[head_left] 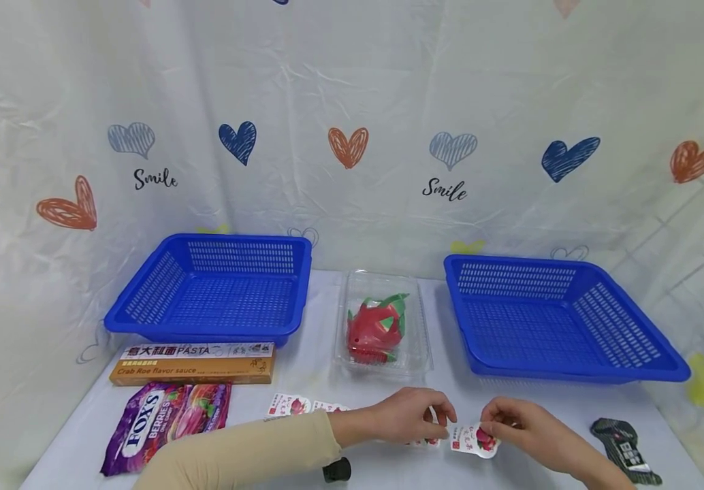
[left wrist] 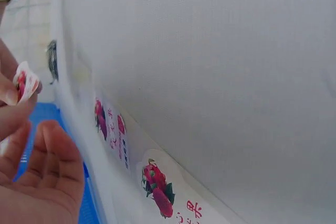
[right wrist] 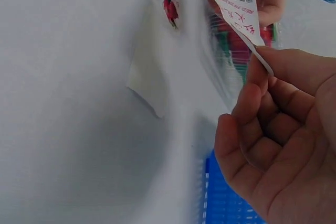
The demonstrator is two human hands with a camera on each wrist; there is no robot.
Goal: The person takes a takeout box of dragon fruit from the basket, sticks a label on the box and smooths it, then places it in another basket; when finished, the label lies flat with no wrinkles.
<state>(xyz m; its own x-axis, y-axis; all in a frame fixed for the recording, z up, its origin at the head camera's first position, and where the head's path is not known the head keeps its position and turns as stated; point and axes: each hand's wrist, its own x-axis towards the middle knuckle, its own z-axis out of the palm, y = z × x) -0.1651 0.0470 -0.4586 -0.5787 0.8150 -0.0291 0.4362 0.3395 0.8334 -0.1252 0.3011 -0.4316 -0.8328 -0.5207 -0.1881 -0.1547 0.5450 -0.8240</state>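
My right hand [head_left: 526,432] pinches a white sticker [head_left: 474,441] printed with dragon fruit and red characters, thumb over its right end. In the right wrist view the sticker [right wrist: 241,14] is lifted and slightly bent. My left hand [head_left: 410,415] is right beside its left edge, fingers loosely bent, thumb and forefinger apart. Several similar stickers [head_left: 291,405] lie on the table under and beside the left forearm, partly hidden by it. Beyond the hands stands a clear plastic box [head_left: 358,278] with a red dragon fruit [head_left: 376,330] in it.
Two blue baskets stand at the back, one left [head_left: 235,337] and one right [head_left: 572,371]. At left lie a pasta box [head_left: 193,365] and a purple candy bag [head_left: 165,422]. A black cap-like object [head_left: 336,469] is near the front; dark socks [head_left: 624,450] lie at right.
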